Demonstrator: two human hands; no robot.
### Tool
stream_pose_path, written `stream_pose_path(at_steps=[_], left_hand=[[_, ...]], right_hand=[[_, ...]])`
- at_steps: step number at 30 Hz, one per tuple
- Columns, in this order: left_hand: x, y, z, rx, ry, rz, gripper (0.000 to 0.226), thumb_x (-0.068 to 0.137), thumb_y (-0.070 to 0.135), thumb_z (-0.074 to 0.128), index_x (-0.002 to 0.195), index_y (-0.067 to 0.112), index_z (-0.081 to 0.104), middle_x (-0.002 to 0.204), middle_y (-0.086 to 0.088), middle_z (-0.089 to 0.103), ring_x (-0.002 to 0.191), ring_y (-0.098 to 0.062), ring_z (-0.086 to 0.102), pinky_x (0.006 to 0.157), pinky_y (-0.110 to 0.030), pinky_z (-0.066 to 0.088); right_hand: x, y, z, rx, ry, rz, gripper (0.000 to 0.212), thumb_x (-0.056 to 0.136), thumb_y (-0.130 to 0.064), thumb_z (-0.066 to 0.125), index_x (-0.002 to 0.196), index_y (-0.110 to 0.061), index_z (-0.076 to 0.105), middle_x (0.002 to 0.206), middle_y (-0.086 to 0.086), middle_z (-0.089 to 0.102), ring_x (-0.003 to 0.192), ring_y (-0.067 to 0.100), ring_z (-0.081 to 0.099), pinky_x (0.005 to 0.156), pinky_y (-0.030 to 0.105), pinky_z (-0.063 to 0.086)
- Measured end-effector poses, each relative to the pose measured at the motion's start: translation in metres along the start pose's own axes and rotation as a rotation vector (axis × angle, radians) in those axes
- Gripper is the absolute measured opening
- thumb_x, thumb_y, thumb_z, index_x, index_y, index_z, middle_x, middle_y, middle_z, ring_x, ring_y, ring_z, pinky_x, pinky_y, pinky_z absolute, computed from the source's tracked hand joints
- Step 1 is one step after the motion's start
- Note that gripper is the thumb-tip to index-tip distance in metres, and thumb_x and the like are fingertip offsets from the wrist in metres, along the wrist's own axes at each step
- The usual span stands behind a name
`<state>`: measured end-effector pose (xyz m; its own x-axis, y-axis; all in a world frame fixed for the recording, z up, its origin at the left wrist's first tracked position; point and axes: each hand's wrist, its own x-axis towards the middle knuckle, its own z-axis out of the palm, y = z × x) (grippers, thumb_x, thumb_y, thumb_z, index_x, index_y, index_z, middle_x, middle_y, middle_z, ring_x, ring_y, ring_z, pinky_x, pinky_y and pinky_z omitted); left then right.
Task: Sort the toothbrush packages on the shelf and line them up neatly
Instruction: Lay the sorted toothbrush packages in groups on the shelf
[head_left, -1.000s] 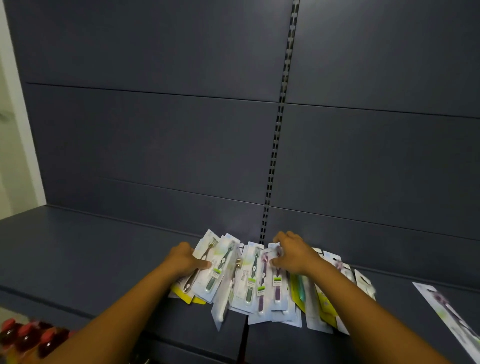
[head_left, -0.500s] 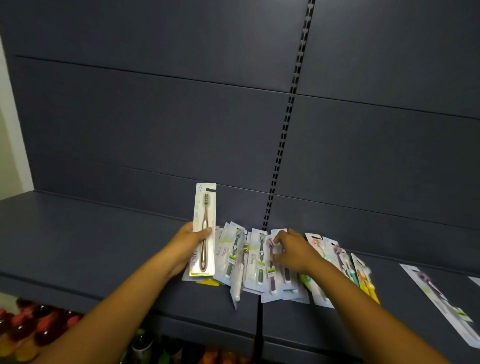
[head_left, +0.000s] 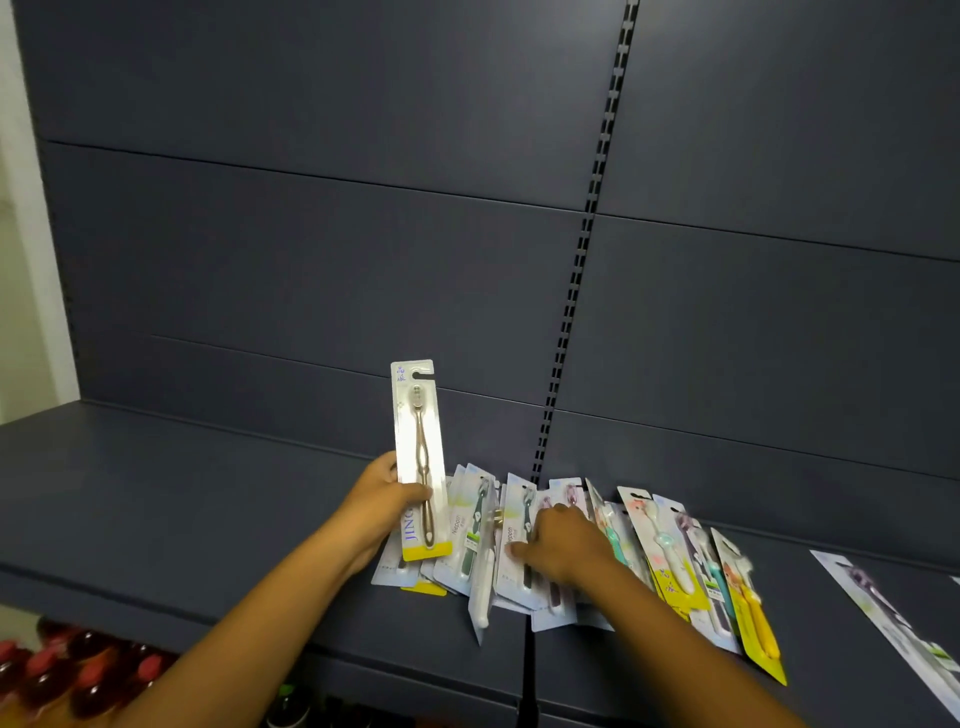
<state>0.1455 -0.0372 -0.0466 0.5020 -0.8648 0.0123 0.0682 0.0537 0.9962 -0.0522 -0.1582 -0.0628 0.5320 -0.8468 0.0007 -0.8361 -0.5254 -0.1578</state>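
Observation:
My left hand (head_left: 382, 506) grips a white toothbrush package (head_left: 420, 452) with a gold brush and a yellow bottom strip, held upright above the shelf. Below it a fanned pile of toothbrush packages (head_left: 470, 530) lies overlapping on the dark shelf (head_left: 182, 499). My right hand (head_left: 563, 545) rests palm down on the middle of the pile, its fingers touching the packages. More packages (head_left: 675, 561) with pink, teal and yellow brushes lean to the right of that hand.
A lone package (head_left: 893, 618) lies flat at the far right of the shelf. A slotted upright (head_left: 587, 234) splits the dark back panel. Red bottles (head_left: 62, 675) stand on the lower level at the bottom left. A pale wall borders the left side.
My left hand has lifted the gold-brush package out of the pile and stood it upright. My right hand has slid a little toward the front of the pile.

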Motion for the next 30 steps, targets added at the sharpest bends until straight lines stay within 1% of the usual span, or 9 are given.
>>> stream_pose_path(at_steps=[2,5,8,13,16,19,23,26,30], left_hand=[[0.000,0.002,0.003,0.007,0.004,0.016,0.036,0.085,-0.014,0.058,0.117,0.004,0.056,0.105,-0.014,0.072,0.095,-0.031,0.071,0.087,-0.048,0.057],[-0.001,0.006,0.006,0.016,-0.001,0.036,0.039,0.086,-0.009,0.062,0.118,0.011,0.054,0.106,-0.007,0.073,0.092,-0.026,0.072,0.081,-0.044,0.059],[-0.001,0.007,0.008,0.010,-0.001,0.058,0.042,0.085,-0.007,0.065,0.121,0.013,0.054,0.107,-0.005,0.073,0.092,-0.024,0.073,0.080,-0.042,0.059],[0.001,0.006,0.011,-0.030,0.006,0.093,0.051,0.083,-0.006,0.069,0.126,0.015,0.052,0.107,-0.004,0.073,0.091,-0.024,0.073,0.077,-0.042,0.060],[0.001,0.005,0.013,-0.044,-0.001,0.122,0.057,0.082,-0.002,0.072,0.129,0.019,0.049,0.108,-0.004,0.074,0.092,-0.024,0.073,0.082,-0.046,0.058],[0.000,0.004,0.017,-0.071,-0.021,0.152,0.063,0.082,0.003,0.074,0.132,0.023,0.043,0.106,-0.003,0.074,0.093,-0.026,0.073,0.085,-0.048,0.057],[-0.002,0.002,0.025,-0.081,-0.046,0.227,0.061,0.084,0.006,0.072,0.131,0.031,0.041,0.109,-0.003,0.073,0.100,-0.028,0.070,0.089,-0.049,0.055],[-0.009,0.000,0.033,-0.090,-0.058,0.279,0.059,0.085,0.009,0.072,0.128,0.038,0.044,0.112,-0.005,0.072,0.100,-0.029,0.070,0.090,-0.052,0.054],[-0.018,0.005,0.053,-0.069,-0.119,0.350,0.047,0.088,0.006,0.068,0.123,0.033,0.051,0.115,-0.005,0.071,0.101,-0.031,0.069,0.091,-0.054,0.054]], right_hand=[[0.000,-0.004,0.000,0.007,-0.021,0.015,0.036,0.091,-0.052,0.052,0.097,-0.017,0.060,0.104,0.003,0.059,0.106,0.023,0.056,0.081,0.033,0.045],[0.003,-0.005,-0.002,0.104,-0.064,0.062,0.033,0.091,-0.048,0.052,0.073,-0.021,0.048,0.076,-0.004,0.051,0.084,0.018,0.056,0.065,0.027,0.040],[0.006,-0.005,-0.005,0.199,-0.029,0.091,0.034,0.091,-0.048,0.052,0.073,-0.019,0.050,0.071,-0.002,0.053,0.068,0.015,0.054,0.061,0.028,0.041],[0.016,0.004,-0.009,0.438,0.034,0.116,0.031,0.088,-0.040,0.055,0.072,-0.015,0.047,0.064,0.000,0.049,0.058,0.016,0.048,0.056,0.027,0.036],[0.015,0.009,-0.017,0.667,0.034,0.159,0.018,0.089,-0.030,0.057,0.093,-0.015,0.048,0.079,0.001,0.055,0.066,0.015,0.053,0.055,0.024,0.039],[0.008,0.011,-0.028,0.880,0.045,0.131,0.015,0.096,-0.022,0.053,0.107,-0.021,0.043,0.095,0.002,0.059,0.072,0.018,0.058,0.058,0.025,0.045],[-0.006,0.009,-0.044,1.064,0.166,0.056,0.023,0.100,-0.012,0.041,0.122,-0.020,0.044,0.108,-0.002,0.057,0.083,0.010,0.060,0.063,0.022,0.049],[-0.020,0.013,-0.052,1.176,0.252,0.005,0.033,0.099,-0.004,0.042,0.126,-0.024,0.045,0.118,0.001,0.060,0.091,0.014,0.065,0.071,0.030,0.058],[-0.043,0.032,-0.059,1.203,0.355,-0.083,0.041,0.096,0.005,0.046,0.127,-0.022,0.046,0.103,0.001,0.062,0.070,-0.002,0.066,0.054,0.016,0.051]])
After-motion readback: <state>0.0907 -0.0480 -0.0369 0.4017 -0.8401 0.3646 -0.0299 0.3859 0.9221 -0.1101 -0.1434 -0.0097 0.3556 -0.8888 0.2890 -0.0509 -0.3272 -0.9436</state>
